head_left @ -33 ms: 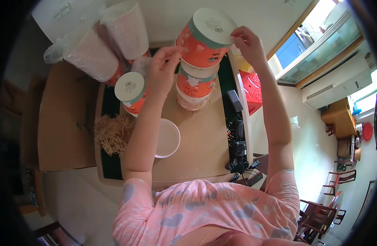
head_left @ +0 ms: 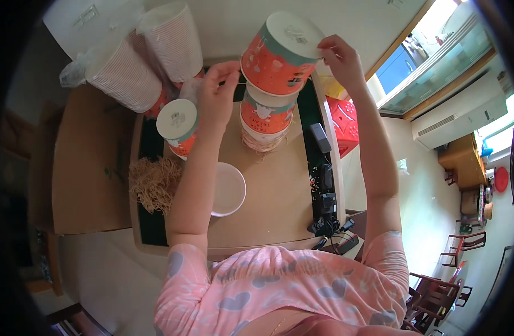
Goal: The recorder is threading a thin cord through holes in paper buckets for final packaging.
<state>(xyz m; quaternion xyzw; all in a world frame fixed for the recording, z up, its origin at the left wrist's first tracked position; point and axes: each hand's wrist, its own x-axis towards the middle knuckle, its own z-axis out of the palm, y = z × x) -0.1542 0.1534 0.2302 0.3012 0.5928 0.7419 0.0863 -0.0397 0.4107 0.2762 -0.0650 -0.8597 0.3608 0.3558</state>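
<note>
A large red and green paper bucket (head_left: 276, 66), white base up, tops an upside-down stack at the far side of the table. Under it sits another red paper bucket (head_left: 268, 115), with pale shredded strands (head_left: 261, 142) at the bottom. My right hand (head_left: 342, 59) pinches the top bucket's base edge on the right. Just off its left side, my left hand (head_left: 220, 84) has fingers and thumb drawn together; what they hold, if anything, is unclear. Left of that forearm stands a smaller upturned bucket (head_left: 178, 124). A white bowl-like tub (head_left: 230, 189) is partly hidden by the forearm.
Tall nested stacks of white paper tubs (head_left: 122, 75) in plastic lean at the back left. A tan shredded-paper heap (head_left: 156, 182) lies near a cardboard box (head_left: 89, 168). Chargers and cables (head_left: 327, 201) line the table's right side, beside a red crate (head_left: 343, 126).
My left hand has drawn slightly left, away from the top bucket's side. The top bucket has shifted slightly to the right, and my right hand has moved a little with it.
</note>
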